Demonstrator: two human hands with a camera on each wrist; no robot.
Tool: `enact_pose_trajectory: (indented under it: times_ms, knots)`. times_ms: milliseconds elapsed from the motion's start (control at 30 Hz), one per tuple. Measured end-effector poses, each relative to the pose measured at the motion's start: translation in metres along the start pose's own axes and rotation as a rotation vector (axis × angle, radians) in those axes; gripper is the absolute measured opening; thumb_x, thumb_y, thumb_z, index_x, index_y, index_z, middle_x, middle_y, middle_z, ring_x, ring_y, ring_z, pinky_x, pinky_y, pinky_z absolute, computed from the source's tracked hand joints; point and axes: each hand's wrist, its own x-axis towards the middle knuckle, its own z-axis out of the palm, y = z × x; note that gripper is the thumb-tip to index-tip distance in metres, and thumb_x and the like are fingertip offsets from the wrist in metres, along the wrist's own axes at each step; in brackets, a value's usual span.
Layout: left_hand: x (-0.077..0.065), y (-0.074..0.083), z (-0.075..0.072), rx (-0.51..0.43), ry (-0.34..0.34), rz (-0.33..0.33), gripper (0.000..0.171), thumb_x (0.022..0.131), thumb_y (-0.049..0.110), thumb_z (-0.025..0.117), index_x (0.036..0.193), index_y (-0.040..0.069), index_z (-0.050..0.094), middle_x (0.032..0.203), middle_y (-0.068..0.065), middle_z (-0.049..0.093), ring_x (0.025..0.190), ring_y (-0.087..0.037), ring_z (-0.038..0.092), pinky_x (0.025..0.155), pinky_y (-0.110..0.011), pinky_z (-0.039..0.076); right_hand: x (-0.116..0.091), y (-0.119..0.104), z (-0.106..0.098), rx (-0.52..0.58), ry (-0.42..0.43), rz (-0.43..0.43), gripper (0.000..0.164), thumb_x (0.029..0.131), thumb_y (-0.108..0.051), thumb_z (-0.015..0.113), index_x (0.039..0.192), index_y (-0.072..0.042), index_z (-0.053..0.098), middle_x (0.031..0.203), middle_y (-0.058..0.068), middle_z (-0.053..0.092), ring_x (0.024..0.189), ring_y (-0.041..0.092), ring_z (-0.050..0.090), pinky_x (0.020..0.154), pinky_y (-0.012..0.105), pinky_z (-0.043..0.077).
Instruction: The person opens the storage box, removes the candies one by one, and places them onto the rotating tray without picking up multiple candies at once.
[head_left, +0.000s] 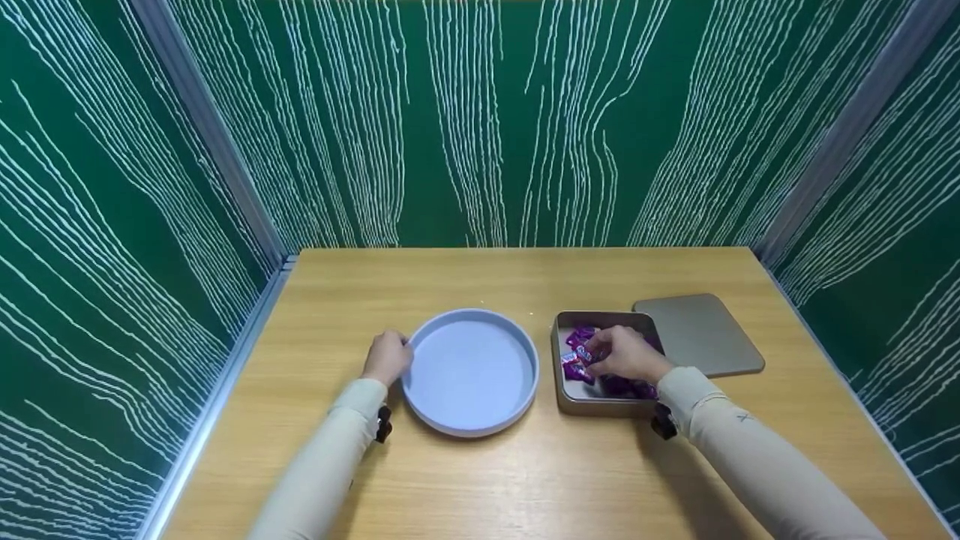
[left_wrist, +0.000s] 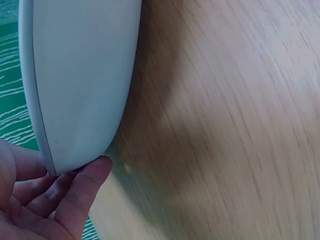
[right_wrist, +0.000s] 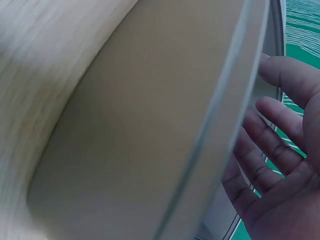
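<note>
A round, pale blue-white dish (head_left: 471, 375) with a low wall lies near the middle of the table. My left hand (head_left: 388, 358) holds it at its left edge; the left wrist view shows the thumb at the rim and the fingers (left_wrist: 82, 192) against the outer side of the dish (left_wrist: 85, 90). Right of it stands a rectangular metal tin (head_left: 604, 407) with several purple-wrapped candies (head_left: 576, 370) inside. My right hand (head_left: 628, 354) reaches into the tin over the candies. In the right wrist view its fingers are loosely bent and spread, the tips partly hidden by the tin wall (right_wrist: 135, 120).
The tin's flat metal lid (head_left: 705, 334) lies behind and to the right of the tin. Green panels with white wavy lines (head_left: 465, 127) enclose the wooden table (head_left: 480, 487) at the back and both sides, with metal posts at the corners.
</note>
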Motion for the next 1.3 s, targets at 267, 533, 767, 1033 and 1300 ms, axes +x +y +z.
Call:
enact_pose_trajectory:
  times_ms: [267, 533, 767, 1033, 1300]
  knots:
    - [0.036, -0.037, 0.022, 0.040, 0.005, 0.029, 0.030, 0.099, 0.010, 0.054, 0.086, 0.004, 0.079, 0.076, -0.007, 0.072, 0.069, -0.021, 0.066, 0.058, -0.033, 0.055, 0.005, 0.003, 0.006, -0.006, -0.057, 0.013, 0.033, 0.080, -0.006, 0.092, 0.108, 0.005, 0.077, 0.098, 0.015, 0.079, 0.088, 0.022, 0.071, 0.081, 0.039, 0.063]
    - [0.004, -0.007, 0.003, 0.019, 0.023, 0.031, 0.027, 0.098, 0.006, 0.053, 0.087, -0.001, 0.078, 0.076, -0.010, 0.071, 0.070, -0.024, 0.066, 0.061, -0.034, 0.057, 0.009, 0.003, 0.013, -0.054, -0.076, -0.062, 0.027, 0.077, -0.002, 0.090, 0.101, 0.004, 0.080, 0.092, 0.013, 0.079, 0.081, 0.018, 0.068, 0.079, 0.039, 0.062]
    - [-0.018, 0.018, -0.007, 0.028, -0.006, -0.053, 0.031, 0.105, 0.006, 0.051, 0.115, -0.007, 0.078, 0.094, -0.016, 0.077, 0.083, -0.023, 0.070, 0.074, -0.034, 0.063, 0.008, -0.004, 0.015, -0.121, -0.093, -0.070, 0.028, 0.078, -0.004, 0.091, 0.103, 0.004, 0.081, 0.095, 0.015, 0.081, 0.087, 0.023, 0.071, 0.084, 0.047, 0.063]
    - [0.007, -0.009, 0.007, 0.034, 0.011, 0.013, 0.031, 0.101, 0.007, 0.052, 0.084, 0.004, 0.076, 0.073, -0.006, 0.070, 0.068, -0.021, 0.065, 0.060, -0.031, 0.056, 0.009, -0.003, 0.020, -0.153, -0.085, -0.137, 0.025, 0.076, -0.002, 0.091, 0.099, 0.002, 0.082, 0.092, 0.012, 0.081, 0.086, 0.025, 0.073, 0.084, 0.046, 0.064]
    - [0.045, -0.049, 0.029, 0.066, 0.020, 0.054, 0.034, 0.098, 0.012, 0.052, 0.067, 0.015, 0.064, 0.061, 0.003, 0.061, 0.059, -0.017, 0.060, 0.051, -0.027, 0.047, 0.010, 0.001, 0.023, -0.173, -0.081, -0.202, 0.019, 0.074, 0.000, 0.089, 0.091, -0.002, 0.083, 0.084, 0.007, 0.080, 0.077, 0.017, 0.068, 0.076, 0.039, 0.062]
